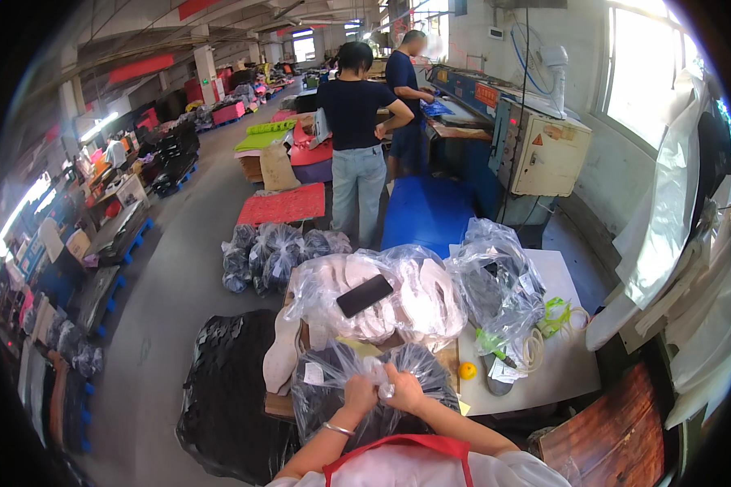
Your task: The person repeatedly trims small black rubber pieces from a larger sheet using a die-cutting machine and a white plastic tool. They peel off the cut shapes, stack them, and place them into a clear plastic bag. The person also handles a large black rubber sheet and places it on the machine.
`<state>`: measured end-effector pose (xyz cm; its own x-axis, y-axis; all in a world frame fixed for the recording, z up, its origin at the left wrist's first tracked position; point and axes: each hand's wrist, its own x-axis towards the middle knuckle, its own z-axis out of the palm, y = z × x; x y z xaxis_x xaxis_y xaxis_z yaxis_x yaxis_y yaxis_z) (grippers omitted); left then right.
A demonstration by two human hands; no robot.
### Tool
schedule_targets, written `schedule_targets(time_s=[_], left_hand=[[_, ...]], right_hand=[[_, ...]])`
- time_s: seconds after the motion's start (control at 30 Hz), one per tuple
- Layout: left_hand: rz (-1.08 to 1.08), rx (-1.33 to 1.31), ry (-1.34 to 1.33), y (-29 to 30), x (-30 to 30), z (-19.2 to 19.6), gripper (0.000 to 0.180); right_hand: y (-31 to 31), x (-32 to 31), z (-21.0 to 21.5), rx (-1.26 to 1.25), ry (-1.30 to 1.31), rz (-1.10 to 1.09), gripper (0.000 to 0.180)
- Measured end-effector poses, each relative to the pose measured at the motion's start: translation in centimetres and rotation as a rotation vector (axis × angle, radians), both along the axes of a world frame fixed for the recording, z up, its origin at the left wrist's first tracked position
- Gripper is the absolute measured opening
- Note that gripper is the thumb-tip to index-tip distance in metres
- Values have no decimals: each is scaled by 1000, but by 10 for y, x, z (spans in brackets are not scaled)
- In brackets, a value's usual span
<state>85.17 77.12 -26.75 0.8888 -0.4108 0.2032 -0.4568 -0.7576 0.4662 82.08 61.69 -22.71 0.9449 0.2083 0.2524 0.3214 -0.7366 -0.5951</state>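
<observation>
A clear plastic bag with dark contents lies at the front of the worktable, close to my body. My left hand is closed around its gathered neck. Right beside it, my right hand grips the same bunched plastic, thumb up. A white label shows on the bag's left side. Just beyond are clear bags of pale pink sole-shaped pieces, with a black phone lying on top. One loose pale sole-shaped piece rests left of my hands.
Right of my hands are a small orange-yellow round thing, a coil of pale tape and a bag of dark pieces. Black sheets lie at left. Beyond, two people stand near a blue machine.
</observation>
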Motion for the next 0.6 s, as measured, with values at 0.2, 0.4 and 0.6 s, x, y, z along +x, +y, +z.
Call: schedule_targets(time_s=[0.2,0.4,0.6], left_hand=[[-285,-498,629,21,16,19,66],[-292,-425,681,12,45,19,59],[-101,-506,621,3,45,28,30]], right_hand=[[-2,-7,-13,200,-243,50,37],[-9,-5,-17,42,-435,233,40],[-13,-6,-4,-104,-417,119,44]])
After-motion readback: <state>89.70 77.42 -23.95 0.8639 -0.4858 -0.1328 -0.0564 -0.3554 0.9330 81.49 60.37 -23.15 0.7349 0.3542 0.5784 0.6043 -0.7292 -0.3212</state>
